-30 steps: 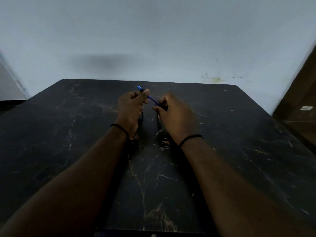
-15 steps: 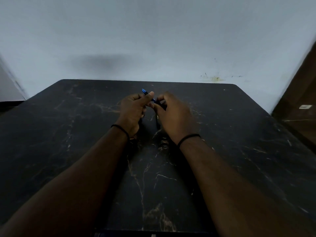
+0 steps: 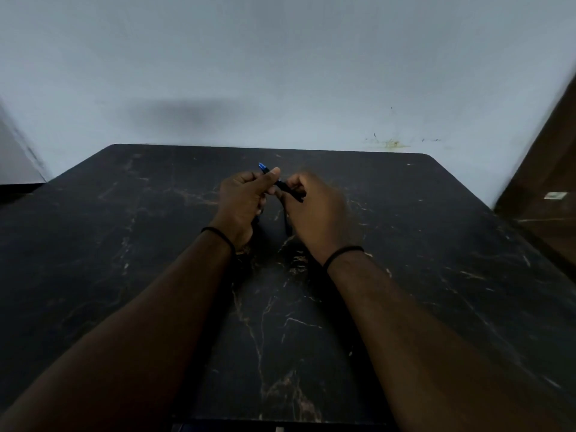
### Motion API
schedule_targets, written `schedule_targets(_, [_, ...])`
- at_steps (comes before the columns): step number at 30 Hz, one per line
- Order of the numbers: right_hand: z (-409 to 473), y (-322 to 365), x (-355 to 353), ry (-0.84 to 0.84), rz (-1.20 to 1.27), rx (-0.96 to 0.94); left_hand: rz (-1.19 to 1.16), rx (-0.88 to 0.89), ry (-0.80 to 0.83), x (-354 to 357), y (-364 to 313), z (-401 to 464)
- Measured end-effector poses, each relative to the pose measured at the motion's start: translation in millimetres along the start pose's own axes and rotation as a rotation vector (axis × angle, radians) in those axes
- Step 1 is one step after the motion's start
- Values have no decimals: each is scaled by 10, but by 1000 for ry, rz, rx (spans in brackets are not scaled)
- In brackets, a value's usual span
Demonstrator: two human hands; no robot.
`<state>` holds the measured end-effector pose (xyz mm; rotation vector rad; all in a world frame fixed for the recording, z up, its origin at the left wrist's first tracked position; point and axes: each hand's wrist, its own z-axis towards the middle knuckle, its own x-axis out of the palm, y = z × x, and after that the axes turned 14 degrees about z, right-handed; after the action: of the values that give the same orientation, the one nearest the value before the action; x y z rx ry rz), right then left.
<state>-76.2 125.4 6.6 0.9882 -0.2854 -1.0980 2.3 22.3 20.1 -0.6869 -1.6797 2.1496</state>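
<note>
Blue-tipped pen [image 3: 262,167] is being gripped by the left hand [image 3: 241,201] and pinched by the right hand [image 3: 314,210]; alignment should be kept straight.

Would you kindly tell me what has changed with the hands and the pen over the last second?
The left hand and right hand drew closer together, hiding the blue stretch of the pen that showed between them; only its blue tip and a black part show now. Both still grip it above the table.
</note>
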Motion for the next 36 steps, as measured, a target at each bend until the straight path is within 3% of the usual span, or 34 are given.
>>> schedule_targets(19, [25, -100, 34, 28, -45, -12, -85, -11, 62, -48, 54, 58])
schedule_targets(30, [42, -107, 44, 34, 87, 41, -192, -60, -16, -63, -15, 34])
schedule_targets(36, [53, -118, 38, 53, 16, 25, -187, -73, -59, -62, -44, 12])
